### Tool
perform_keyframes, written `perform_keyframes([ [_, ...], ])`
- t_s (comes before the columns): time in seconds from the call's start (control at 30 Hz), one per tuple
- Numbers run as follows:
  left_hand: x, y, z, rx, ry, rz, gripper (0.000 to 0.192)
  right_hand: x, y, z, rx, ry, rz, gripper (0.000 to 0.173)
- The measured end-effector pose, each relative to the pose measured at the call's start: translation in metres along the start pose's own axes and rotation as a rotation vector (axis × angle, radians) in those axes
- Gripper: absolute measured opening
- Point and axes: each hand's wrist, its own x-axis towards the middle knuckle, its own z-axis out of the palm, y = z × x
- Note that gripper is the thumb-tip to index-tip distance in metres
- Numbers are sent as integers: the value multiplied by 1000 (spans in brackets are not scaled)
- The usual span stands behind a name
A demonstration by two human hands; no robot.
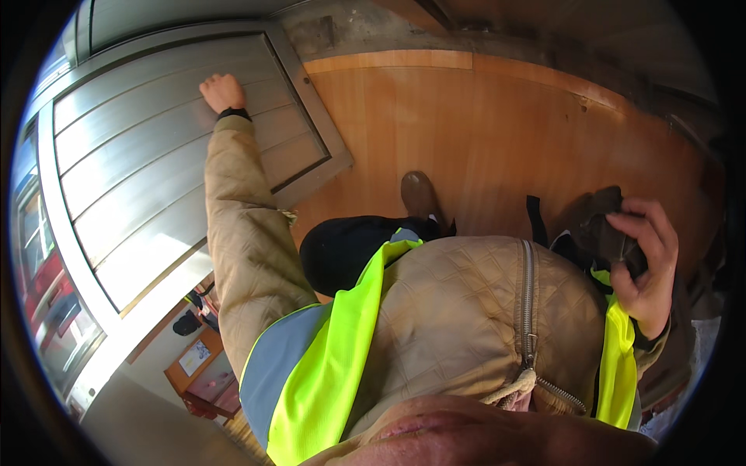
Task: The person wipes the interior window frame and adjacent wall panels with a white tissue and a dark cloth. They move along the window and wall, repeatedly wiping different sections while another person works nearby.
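Observation:
My left hand (222, 93) is closed in a fist at the metal door panel (175, 122), with a dark cuff at the wrist. Whether its knuckles touch the panel I cannot tell, and no object shows in it. At the right, my right hand (650, 262) curls its fingers around a dark, soft-looking item (612, 233) beside my hip. What kind of item it is does not show clearly. I wear a tan quilted jacket (460, 314) with a metal zip, under a yellow-green vest (326, 373).
Wood-look flooring (466, 128) lies ahead of me, with my brown shoe (419, 195) on it. A worn grey strip (361, 29) borders the floor at the top. Bright glass (52, 262) is at the far left. A wooden cabinet (201, 367) stands behind, at lower left.

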Motion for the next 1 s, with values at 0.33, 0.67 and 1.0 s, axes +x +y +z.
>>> perform_keyframes([
  [0.33,10,36,39,-256,70,50,18,-10,9,4,-49,14,61,52],
  [0.67,153,109,141,-396,-15,245,21,-17,-27,20,-73,55,476,60],
  [1.0,217,119,198,-229,-325,385,27,1,-23,19,-93,-25,679,55],
])
